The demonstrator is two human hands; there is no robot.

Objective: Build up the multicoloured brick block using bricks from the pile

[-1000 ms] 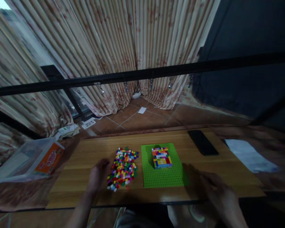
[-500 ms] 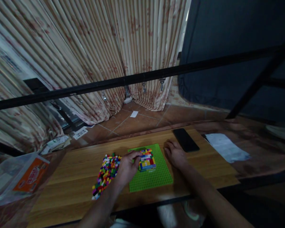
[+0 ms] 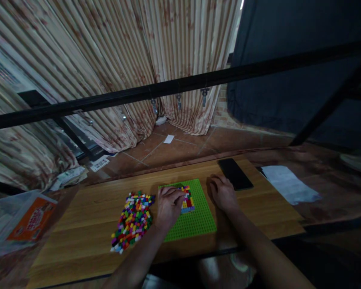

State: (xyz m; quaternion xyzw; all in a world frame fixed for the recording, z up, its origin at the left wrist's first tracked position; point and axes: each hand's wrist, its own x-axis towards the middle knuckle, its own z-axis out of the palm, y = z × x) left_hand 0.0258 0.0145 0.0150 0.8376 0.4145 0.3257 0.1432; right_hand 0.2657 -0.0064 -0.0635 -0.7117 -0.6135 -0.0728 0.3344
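My left hand (image 3: 170, 205) is over the left part of a block of coloured toy bricks (image 3: 189, 202) built up on a green baseplate (image 3: 198, 224). Its thumb and fingertips are pinched together at the bricks; whatever they hold is too small to make out. The hand hides much of the brick block. Beyond the baseplate's right edge, my right hand (image 3: 224, 193) rests on the wooden table, its fingers loosely bent and apart, holding nothing. A heap of loose small bricks (image 3: 135, 220) in many colours lies left of the baseplate, beside my left forearm.
A black phone (image 3: 235, 174) lies on the table (image 3: 84, 224) near my right hand. White paper (image 3: 289, 184) is past the table's right end. A clear plastic box with an orange label (image 3: 31, 220) stands at the left. A dark metal bar (image 3: 180, 86) crosses beyond the table.
My left hand has shifted right over the brick block and covers more of it. The right hand stays in its place on the table. The camera view has moved slightly.
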